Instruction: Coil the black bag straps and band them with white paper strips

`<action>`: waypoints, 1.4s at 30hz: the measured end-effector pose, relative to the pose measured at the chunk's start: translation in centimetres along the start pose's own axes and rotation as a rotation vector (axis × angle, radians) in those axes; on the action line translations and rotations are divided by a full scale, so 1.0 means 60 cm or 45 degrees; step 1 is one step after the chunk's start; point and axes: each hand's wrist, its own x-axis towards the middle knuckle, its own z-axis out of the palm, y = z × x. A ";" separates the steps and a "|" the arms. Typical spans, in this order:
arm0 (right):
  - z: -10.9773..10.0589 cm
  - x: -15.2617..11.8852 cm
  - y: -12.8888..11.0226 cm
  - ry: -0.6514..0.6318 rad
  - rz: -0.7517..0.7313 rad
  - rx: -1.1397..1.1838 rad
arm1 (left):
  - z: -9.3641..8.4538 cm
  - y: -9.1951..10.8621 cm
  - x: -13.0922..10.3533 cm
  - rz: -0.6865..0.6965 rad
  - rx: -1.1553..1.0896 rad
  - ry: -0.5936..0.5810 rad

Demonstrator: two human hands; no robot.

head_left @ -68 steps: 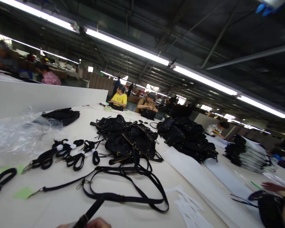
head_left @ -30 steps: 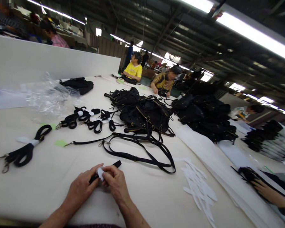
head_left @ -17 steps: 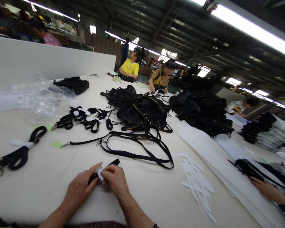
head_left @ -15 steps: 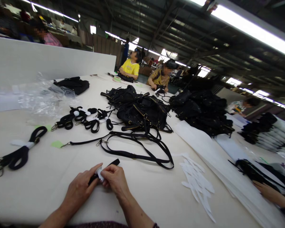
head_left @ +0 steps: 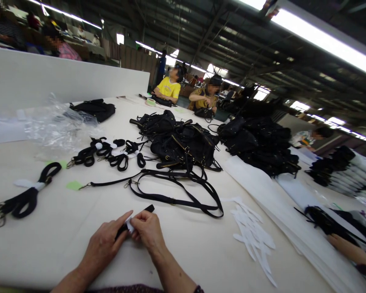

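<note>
Near the table's front edge, my left hand (head_left: 105,240) is closed on a folded black strap (head_left: 148,209), whose end sticks out up and to the right. My right hand (head_left: 149,232) pinches a white paper strip (head_left: 129,224) that lies around the strap. Most of the strap is hidden by my fingers. Just beyond my hands a long black strap (head_left: 171,200) lies in loose loops with metal clips. To the left rests a folded black strap bundle (head_left: 27,199) with a white band round it. Loose white strips (head_left: 253,232) lie to the right.
Several banded strap bundles (head_left: 110,152) lie left of a pile of black bags (head_left: 183,142). Clear plastic bags (head_left: 57,126) are at the far left, white sheets (head_left: 268,199) at the right. A co-worker's hand (head_left: 343,244) is at the right edge; people sit across the table.
My hands have shifted only slightly around the strap and white strip. Across the table, the co-worker in the patterned top has raised a hand above a black bag.
</note>
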 end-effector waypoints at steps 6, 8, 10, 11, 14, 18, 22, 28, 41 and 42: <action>0.015 0.008 0.011 0.009 -0.056 0.018 | 0.000 0.001 0.001 0.014 0.017 0.008; 0.014 0.010 0.011 -0.017 -0.085 -0.020 | 0.001 0.000 0.001 0.021 0.016 0.017; 0.011 0.010 0.009 -0.028 -0.069 -0.053 | 0.001 -0.001 0.001 0.022 0.008 0.007; 0.009 0.009 0.007 -0.034 -0.052 -0.068 | 0.002 -0.002 0.001 0.019 0.007 0.003; 0.004 0.008 0.004 -0.054 -0.022 -0.102 | 0.005 -0.005 -0.001 0.006 0.012 0.012; 0.004 0.011 0.007 -0.056 -0.012 -0.104 | 0.007 -0.008 -0.001 0.000 0.005 0.027; 0.006 0.016 0.010 -0.060 -0.019 -0.094 | 0.005 -0.006 0.001 -0.011 -0.019 0.037; 0.007 0.015 0.000 -0.038 -0.072 -0.115 | -0.009 0.016 0.008 0.037 -0.075 0.076; 0.011 0.014 -0.005 -0.020 -0.141 -0.118 | -0.024 0.035 0.017 0.060 -0.087 0.066; 0.013 0.011 -0.003 -0.017 -0.167 -0.136 | -0.023 0.034 0.015 0.052 -0.091 0.067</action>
